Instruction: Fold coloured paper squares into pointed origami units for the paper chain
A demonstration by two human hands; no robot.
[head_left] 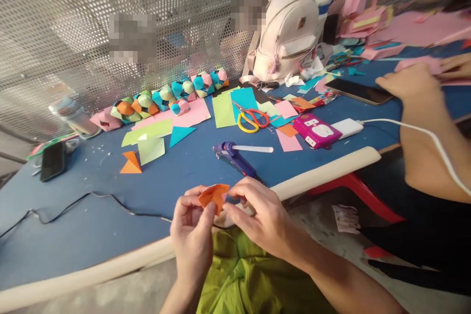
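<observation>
A folded orange paper piece [214,195] is pinched between the thumb and fingers of my left hand [193,221], over the table's front edge. My right hand [263,213] is close on its right side, thumb and forefinger apart around the paper's pink-tinted corner; whether they touch it is hard to see. Just beyond my hands lies a purple glue gun [235,157] with a white glue stick in its back. To the left are another folded orange piece [131,163], a pale green sheet [151,150] and a blue paper triangle [181,135].
Several folded paper balls [163,100] line the mesh wall. Scissors [252,120], a magenta power adapter [317,131], a phone [358,91] and a backpack [289,34] occupy the right side. Left are a bottle [79,117], another phone [53,161] and a black cable [110,195]. A co-worker's arm [423,117] reaches in.
</observation>
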